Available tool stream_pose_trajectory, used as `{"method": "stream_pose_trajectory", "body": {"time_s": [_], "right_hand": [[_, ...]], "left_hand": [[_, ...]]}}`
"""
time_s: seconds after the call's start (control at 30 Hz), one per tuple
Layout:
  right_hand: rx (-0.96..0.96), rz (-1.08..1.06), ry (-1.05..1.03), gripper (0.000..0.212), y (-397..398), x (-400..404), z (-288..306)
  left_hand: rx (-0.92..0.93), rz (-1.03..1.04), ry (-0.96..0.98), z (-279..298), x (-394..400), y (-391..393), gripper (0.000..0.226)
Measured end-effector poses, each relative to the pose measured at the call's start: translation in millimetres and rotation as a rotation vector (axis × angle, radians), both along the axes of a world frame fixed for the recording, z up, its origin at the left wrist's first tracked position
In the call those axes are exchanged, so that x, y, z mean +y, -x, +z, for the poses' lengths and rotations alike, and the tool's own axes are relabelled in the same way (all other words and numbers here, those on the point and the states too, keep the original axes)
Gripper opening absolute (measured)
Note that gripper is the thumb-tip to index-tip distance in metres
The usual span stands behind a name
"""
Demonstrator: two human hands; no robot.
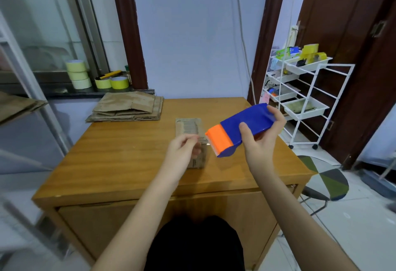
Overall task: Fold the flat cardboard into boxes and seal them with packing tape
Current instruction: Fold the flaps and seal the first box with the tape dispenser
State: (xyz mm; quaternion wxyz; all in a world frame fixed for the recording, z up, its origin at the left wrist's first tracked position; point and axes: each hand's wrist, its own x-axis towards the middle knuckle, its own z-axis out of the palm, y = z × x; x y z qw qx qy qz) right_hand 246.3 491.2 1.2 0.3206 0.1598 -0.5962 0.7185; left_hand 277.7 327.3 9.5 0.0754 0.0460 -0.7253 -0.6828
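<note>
1 small cardboard box (pixel 194 140) on table (pixel 120 153), contents unseen. Your right hand (pixel 260 133) grips tape dispenser (pixel 240 129); left hand (pixel 182 148) loosely curled, pinch unclear.

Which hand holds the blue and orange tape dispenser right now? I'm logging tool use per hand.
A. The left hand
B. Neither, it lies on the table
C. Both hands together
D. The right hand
D: the right hand grips the tape dispenser above the table, while the left hand is apart from it, over the small cardboard box.
</note>
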Motion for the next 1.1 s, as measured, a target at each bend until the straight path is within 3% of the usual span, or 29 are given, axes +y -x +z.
{"method": "stream_pose_trajectory", "body": {"time_s": [0.17, 0.37, 0.73, 1.1], "right_hand": [[-0.019, 0.019, 0.090, 0.045, 1.5, -17.2, -0.8], [-0.063, 0.054, 0.166, 0.033, 0.1, -34.2, -0.9], [-0.101, 0.016, 0.262, 0.034, -3.4, -50.3, 2.0], [-0.209, -0.080, 0.339, 0.038, -7.2, -59.2, -2.7]], "left_hand": [[-0.259, -0.132, -0.569, -6.0, 1.2, -3.2, 0.028], [-0.184, -0.080, -0.707, -1.4, 1.5, -7.3, 0.022], [-0.174, 0.017, -0.675, -0.1, 8.8, -7.9, 0.010], [-0.028, 0.225, -0.224, -8.5, 23.8, -1.6, 0.016]]}}
